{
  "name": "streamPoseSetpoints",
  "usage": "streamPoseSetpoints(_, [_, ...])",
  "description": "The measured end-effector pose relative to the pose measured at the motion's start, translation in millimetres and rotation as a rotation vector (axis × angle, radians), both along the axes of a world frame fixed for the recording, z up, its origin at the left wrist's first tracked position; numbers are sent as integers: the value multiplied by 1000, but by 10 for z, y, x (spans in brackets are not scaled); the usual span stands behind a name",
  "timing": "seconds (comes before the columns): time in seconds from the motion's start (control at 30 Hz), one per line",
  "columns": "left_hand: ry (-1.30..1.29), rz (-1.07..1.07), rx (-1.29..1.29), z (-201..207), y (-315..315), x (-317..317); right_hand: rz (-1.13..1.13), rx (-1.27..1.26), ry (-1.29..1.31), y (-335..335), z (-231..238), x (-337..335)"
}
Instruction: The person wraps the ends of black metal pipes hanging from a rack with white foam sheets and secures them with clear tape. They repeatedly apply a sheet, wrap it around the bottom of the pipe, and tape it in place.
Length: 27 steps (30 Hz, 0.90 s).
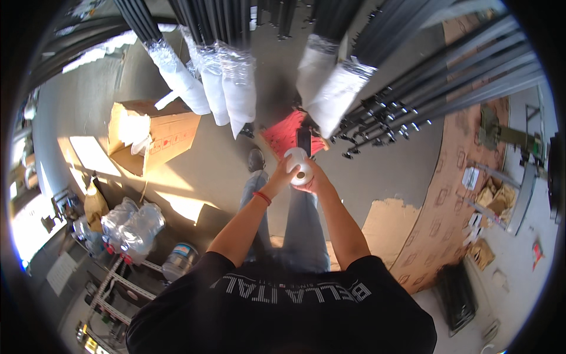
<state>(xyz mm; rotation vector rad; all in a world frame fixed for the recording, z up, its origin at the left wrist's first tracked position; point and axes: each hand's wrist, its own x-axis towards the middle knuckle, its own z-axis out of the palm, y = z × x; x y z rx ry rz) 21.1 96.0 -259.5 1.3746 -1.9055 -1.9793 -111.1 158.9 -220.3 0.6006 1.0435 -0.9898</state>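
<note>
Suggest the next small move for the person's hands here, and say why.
I'd probably turn the white roll slightly between the left hand and right hand to look for its free end: both hands hold it, its core shows toward the camera, and no loose strip can be made out. Bundles of black rods ahead have white-wrapped ends.

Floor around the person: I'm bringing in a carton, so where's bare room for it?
Bare floor shows right of the hands holding the white roll, up to the cardboard sheeting; another patch lies between the open box and the left shoe. It's crowded ahead with wrapped bundles of black rods, and at lower left with clear jugs.
</note>
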Motion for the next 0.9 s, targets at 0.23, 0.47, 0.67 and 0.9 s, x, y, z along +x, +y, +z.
streamPoseSetpoints(0.23, [-171, 112, 37, -948, -151, -83, 213, 16, -5, -517, -1138, -7])
streamPoseSetpoints(0.47, [130, 147, -150, -1838, -81, -83, 622, -726, 321, -641, -3073, -77])
streamPoseSetpoints(0.67, [18, 16, 37, -1177, -82, -106, 275, 185, 107, -385, -3134, -76])
streamPoseSetpoints(0.9, [65, 359, 158, -340, 44, 140, 510, -161, -104, -349, -1263, 134])
